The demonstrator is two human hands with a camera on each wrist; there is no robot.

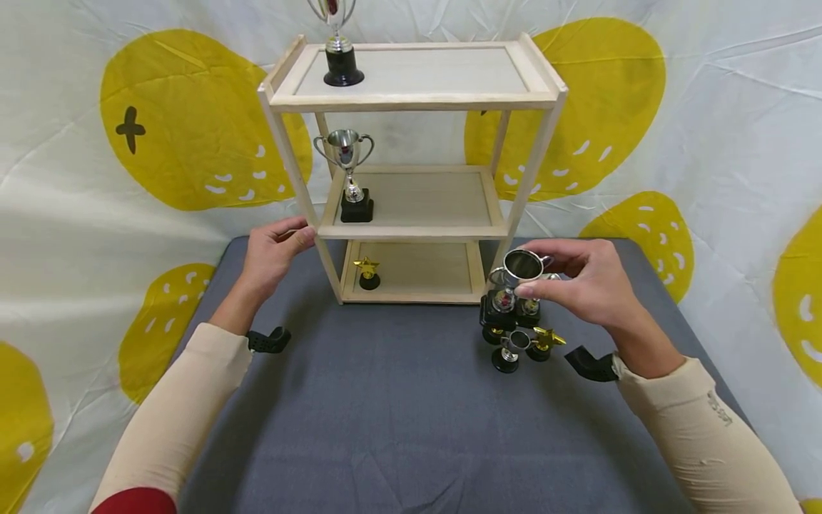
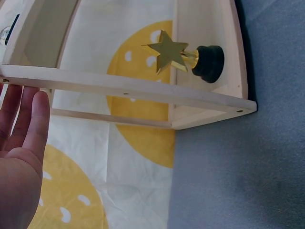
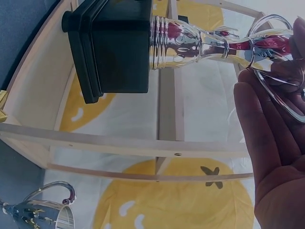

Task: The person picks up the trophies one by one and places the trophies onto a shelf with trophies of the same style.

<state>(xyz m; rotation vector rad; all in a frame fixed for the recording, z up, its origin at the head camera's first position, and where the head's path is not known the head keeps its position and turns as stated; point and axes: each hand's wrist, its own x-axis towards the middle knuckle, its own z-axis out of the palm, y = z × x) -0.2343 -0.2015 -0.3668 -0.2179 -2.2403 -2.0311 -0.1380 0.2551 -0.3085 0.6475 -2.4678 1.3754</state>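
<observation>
My right hand [image 1: 587, 278] pinches a silver trophy cup [image 1: 504, 301] near its rim and handle. In the right wrist view its black square base [image 3: 119, 47] hangs off the table. Below and behind it are a small silver cup [image 1: 510, 351], a gold star trophy [image 1: 544, 340] and another silver cup [image 1: 530, 308], partly hidden. Beside the wooden shelf [image 1: 411, 232], my left hand [image 1: 272, 253] touches the left post at middle-shelf height, its fingers nearly straight in the left wrist view.
One silver cup [image 1: 343, 64] stands top left on the shelf, another silver cup [image 1: 357, 207] on the middle level. A gold star trophy [image 1: 368, 277] is on the bottom level. Grey cloth [image 1: 385, 400] covers the table; a patterned curtain [image 1: 726, 143] hangs behind.
</observation>
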